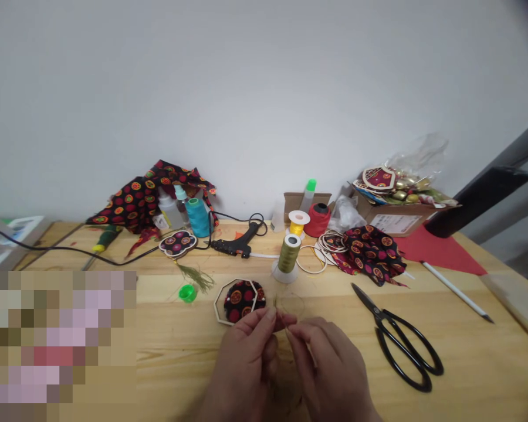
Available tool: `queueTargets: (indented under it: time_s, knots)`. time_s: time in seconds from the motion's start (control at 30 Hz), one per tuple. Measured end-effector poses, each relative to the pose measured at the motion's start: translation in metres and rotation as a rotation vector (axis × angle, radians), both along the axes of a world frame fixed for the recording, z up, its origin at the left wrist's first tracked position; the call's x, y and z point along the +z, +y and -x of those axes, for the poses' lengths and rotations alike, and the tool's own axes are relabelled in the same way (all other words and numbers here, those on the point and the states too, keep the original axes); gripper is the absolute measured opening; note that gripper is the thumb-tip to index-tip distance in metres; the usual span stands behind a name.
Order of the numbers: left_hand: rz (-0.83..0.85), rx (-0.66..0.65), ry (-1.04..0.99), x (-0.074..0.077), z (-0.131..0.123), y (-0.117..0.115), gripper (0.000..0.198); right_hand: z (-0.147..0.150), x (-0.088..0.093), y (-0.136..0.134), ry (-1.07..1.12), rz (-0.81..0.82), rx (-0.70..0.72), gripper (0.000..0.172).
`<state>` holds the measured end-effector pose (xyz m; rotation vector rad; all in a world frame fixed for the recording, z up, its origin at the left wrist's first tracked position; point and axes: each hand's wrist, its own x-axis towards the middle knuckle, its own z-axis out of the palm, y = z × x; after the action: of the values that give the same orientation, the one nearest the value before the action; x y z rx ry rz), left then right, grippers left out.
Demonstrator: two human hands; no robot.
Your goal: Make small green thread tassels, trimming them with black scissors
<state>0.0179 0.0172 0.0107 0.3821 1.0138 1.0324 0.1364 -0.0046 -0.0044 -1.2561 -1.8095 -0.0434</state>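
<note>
My left hand (247, 354) and my right hand (334, 363) meet low over the table, fingertips pinched close together. A fine olive thread (300, 299) loops out beyond the fingertips, and both hands appear closed on it. Whether a needle is there too is too small to tell. Just past my left hand lies an octagonal wooden frame (217, 295), overlapping a round piece of dark patterned fabric (237, 300). The olive thread spool (289, 258) stands upright beyond my fingers. To the right of my right hand rest black-handled scissors (381, 319), blades slightly apart.
A green cap (187, 293), olive tassel (196, 276) and flower-shaped piece (178, 242) lie left. Behind are a glue gun (235, 241), blue thread cone (198, 218) and red cone (319, 220). A white pencil (457, 291) and filled cardboard box (396, 220) are right.
</note>
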Motion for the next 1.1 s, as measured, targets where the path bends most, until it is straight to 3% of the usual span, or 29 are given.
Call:
queueTargets:
  time_s: [0.2, 1.1]
  knots:
    - [-0.008, 0.015, 0.001, 0.001, 0.001, 0.0, 0.032, 0.001, 0.0, -0.002, -0.092, -0.07, 0.01, 0.02]
    - [-0.078, 0.04, -0.021, 0.003, 0.0, -0.003, 0.027, -0.001, -0.01, -0.002, -0.136, 0.01, 0.066, 0.024]
